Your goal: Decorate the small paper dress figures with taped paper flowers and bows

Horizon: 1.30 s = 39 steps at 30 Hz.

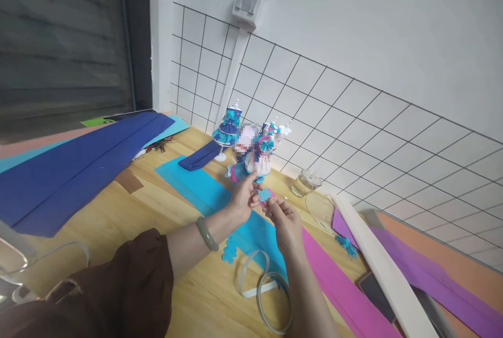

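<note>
A small blue flower cutout with pink behind it (pixel 265 195) is between my two hands. My right hand (pixel 283 217) pinches its lower right edge between thumb and fingers. My left hand (pixel 244 197) is at its left side, thumb pointing up and fingers curled; whether it grips the piece is hard to tell. Just beyond stands a miniature dress in white, pink and blue (pixel 257 164). Behind, to the left, a blue tiered dress (pixel 227 127) is on a white stand. Another blue flower cutout (pixel 229 250) lies on the wood below my left forearm.
Bright blue (pixel 196 186), dark blue (pixel 86 165), pink (pixel 346 285) and purple (pixel 424 270) sheets spread over the wooden table (pixel 196 296). A glass cup (pixel 305 183) is near the wire grid. A silver ring (pixel 260 301) lies beside my right forearm, next to white ribbon (pixel 241 275).
</note>
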### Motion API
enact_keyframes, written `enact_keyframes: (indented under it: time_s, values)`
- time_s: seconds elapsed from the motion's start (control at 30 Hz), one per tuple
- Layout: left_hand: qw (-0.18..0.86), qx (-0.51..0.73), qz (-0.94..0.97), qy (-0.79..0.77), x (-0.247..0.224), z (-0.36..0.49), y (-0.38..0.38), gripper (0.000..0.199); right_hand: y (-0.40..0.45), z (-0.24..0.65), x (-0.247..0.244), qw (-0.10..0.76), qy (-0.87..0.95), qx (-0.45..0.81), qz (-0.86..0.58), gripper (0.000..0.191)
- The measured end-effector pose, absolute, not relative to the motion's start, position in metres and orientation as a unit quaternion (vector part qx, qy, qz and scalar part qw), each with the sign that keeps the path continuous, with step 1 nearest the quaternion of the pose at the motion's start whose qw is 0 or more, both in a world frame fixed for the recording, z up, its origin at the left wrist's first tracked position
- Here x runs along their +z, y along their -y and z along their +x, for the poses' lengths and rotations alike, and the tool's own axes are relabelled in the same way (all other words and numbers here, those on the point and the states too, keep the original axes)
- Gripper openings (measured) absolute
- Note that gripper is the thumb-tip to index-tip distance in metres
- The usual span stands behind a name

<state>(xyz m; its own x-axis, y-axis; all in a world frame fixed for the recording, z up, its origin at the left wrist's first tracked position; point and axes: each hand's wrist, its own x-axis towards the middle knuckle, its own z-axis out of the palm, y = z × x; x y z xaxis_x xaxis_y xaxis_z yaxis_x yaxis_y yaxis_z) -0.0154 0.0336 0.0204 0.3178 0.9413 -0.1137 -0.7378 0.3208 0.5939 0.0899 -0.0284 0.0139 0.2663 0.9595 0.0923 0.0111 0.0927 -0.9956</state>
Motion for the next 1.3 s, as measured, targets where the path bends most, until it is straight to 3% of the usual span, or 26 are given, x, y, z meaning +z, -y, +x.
enact_keyframes:
  time_s: [0.17, 0.4, 0.67, 0.87, 1.03, 1.3]
  values:
    - [0.739, 0.577, 0.26, -0.23, 0.018, -0.007, -0.018, 0.031, 0.027, 0.092, 0.013, 0.607, 0.435, 0.385, -0.543, 0.027]
    - [0.72, 0.587, 0.281, -0.241, 0.019, -0.004, -0.006, 0.048, 0.024, 0.094, 0.012, 0.619, 0.428, 0.376, -0.54, 0.028]
    - [0.715, 0.59, 0.282, -0.248, 0.021, -0.004, -0.007, 0.046, 0.023, 0.089, 0.018, 0.625, 0.384, 0.435, -0.522, 0.041]
    - [0.716, 0.596, 0.272, -0.243, 0.022, -0.007, -0.011, 0.041, 0.017, 0.088, 0.021, 0.669, 0.379, 0.381, -0.514, 0.043]
    - [0.735, 0.59, 0.233, -0.238, 0.017, -0.011, -0.026, 0.025, 0.015, 0.086, 0.035, 0.658, 0.425, 0.336, -0.522, 0.045]
    - [0.805, 0.536, 0.174, -0.185, 0.02, -0.02, -0.042, 0.033, -0.005, 0.074, 0.048, 0.624, 0.536, 0.298, -0.485, 0.047]
